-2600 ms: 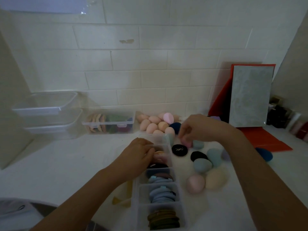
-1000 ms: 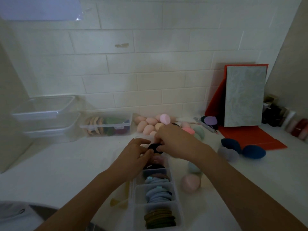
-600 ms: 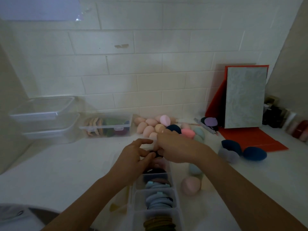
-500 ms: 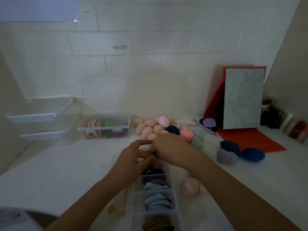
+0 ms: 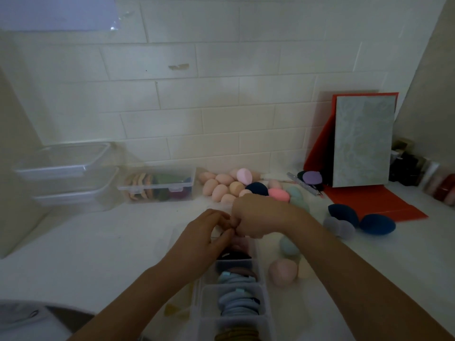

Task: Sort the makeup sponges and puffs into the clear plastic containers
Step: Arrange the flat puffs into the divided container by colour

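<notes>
while both hands met over far end of divided box [image 5: 204, 299], left hand [image 5: 206, 235] and right hand [image 5: 261, 215] had fingers curled, tips touching; could not tell what they pinched. box compartments held stacked puffs: blue puffs [image 5: 236, 303] mid-box, olive puffs [image 5: 236, 334] at near end. pink sponge [image 5: 282, 271] and teal sponge [image 5: 289, 246] lay just right of box. peach sponges [image 5: 221, 185] heaped beyond box; navy sponges [image 5: 376, 223] well right of box; lidded tub [image 5: 157, 184] of puffs beyond box, to left.

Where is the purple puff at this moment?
Head view: the purple puff sits at the back right of the counter, beside the lower left corner of the grey board, right of the sponge pile.
</notes>
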`<state>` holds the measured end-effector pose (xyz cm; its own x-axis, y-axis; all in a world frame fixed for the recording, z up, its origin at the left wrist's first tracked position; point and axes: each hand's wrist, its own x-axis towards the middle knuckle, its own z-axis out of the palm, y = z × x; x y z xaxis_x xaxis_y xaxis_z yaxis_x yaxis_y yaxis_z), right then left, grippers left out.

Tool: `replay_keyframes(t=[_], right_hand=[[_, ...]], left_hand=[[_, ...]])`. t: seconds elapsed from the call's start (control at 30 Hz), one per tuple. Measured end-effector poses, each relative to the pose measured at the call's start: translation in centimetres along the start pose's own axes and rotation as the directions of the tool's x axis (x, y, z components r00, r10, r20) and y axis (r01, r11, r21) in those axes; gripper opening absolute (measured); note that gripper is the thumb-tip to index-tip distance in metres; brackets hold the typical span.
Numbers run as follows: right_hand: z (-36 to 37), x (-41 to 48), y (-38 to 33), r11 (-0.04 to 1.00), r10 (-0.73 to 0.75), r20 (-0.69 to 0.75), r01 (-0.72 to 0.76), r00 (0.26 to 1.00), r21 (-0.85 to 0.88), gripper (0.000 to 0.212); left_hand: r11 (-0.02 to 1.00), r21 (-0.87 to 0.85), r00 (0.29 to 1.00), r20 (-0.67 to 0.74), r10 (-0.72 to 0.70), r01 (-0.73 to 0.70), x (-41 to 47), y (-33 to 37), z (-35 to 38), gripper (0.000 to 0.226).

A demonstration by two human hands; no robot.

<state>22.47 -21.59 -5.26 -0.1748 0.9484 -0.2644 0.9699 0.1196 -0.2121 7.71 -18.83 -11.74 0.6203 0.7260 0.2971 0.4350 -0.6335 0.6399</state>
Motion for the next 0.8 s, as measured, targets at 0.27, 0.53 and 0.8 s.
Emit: replay_keyframes(t=[0.27,0.53,0.8], right_hand=[[-2.2,-0.6,4.3,0.984,0.165,-0.304,-0.176,0.938,-0.009,0.013],[1.3,1.9,4.9,0.939,0.242,-0.092,-0.257,0.966,-0.229,0.037],[-0.4,0.9,5.0,0.949,0.203,-0.385,-0.278,0.900,-0.150,0.039]], left_hand=[[0.997,0.060,0.998,0.033,0.053,-0.055,0.1,-0.2,-0.2,0.025],[0.997,0.071,0.999,0.013,0.034,-0.035,0.1,-0.6,0.0,0.032],[0.976,0.214,0.998,0.064,0.023,-0.036,0.5,-0.9,0.0,0.040]])
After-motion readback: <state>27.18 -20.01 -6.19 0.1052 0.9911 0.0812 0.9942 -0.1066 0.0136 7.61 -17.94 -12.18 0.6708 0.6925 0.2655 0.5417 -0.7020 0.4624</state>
